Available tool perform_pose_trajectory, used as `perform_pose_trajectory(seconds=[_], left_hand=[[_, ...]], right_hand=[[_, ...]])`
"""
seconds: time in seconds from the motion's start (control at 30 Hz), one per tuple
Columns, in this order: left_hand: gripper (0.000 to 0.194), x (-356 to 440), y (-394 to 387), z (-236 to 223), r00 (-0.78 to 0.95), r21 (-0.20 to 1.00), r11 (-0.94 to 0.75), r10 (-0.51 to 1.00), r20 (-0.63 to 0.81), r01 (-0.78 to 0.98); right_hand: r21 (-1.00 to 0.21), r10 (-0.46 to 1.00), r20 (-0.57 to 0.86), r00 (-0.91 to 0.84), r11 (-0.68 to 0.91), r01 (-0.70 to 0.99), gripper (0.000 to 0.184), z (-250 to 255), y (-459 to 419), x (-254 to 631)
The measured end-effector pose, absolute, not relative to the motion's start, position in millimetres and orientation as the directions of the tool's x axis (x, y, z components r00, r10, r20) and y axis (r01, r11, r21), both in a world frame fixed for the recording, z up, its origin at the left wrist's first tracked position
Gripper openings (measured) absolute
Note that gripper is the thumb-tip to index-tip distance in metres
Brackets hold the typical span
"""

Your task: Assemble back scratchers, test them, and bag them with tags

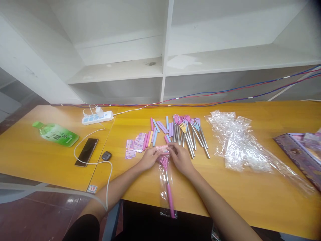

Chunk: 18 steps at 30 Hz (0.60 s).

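Observation:
A pink back scratcher (164, 163) lies inside a clear plastic bag (163, 194), its pink handle reaching the table's front edge. My left hand (149, 158) and my right hand (180, 158) both pinch a small printed card (162, 149) at the top of this bag. Just beyond my fingers are several loose handle sleeves (150, 138) in pink, purple, blue and yellow. More pink and purple printed cards (138, 142) lie near my left hand. Past my right hand sits a pile of back scratchers (193, 129) with hand-shaped heads and bare metal rods.
Clear plastic bags (235, 150) are heaped at the right, beside a purple box (296, 154). To the left are a green bottle (59, 134), a phone (86, 152), a black earphone case (106, 155) and a power strip (97, 117) with a white cable. White shelving (164, 43) stands behind.

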<state>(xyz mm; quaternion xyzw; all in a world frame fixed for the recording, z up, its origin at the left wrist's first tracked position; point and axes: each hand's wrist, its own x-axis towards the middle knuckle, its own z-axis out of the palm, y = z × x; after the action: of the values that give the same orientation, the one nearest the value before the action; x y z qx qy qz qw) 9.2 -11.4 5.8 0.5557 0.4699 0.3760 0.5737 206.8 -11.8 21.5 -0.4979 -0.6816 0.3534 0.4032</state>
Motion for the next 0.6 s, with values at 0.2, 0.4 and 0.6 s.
perform_pose_trajectory(seconds=[0.2, 0.4, 0.6], left_hand=[[0.053, 10.5, -15.3, 3.2, 0.317, 0.992, 0.121, 0.940, -0.126, 0.036], [0.055, 12.3, -15.6, 4.2, 0.386, 0.956, 0.263, 0.901, -0.197, -0.126], [0.057, 12.2, -13.0, 7.1, 0.370, 0.933, 0.314, 0.899, -0.233, -0.176]], right_hand=[[-0.945, 0.979, 0.109, -0.175, 0.156, 0.287, 0.035, 17.3, -11.4, 208.0], [-0.944, 0.969, 0.137, -0.204, 0.191, 0.271, 0.047, 16.0, -11.6, 205.2], [-0.954, 0.974, 0.150, -0.170, 0.188, 0.232, 0.040, 15.5, -7.1, 209.1]])
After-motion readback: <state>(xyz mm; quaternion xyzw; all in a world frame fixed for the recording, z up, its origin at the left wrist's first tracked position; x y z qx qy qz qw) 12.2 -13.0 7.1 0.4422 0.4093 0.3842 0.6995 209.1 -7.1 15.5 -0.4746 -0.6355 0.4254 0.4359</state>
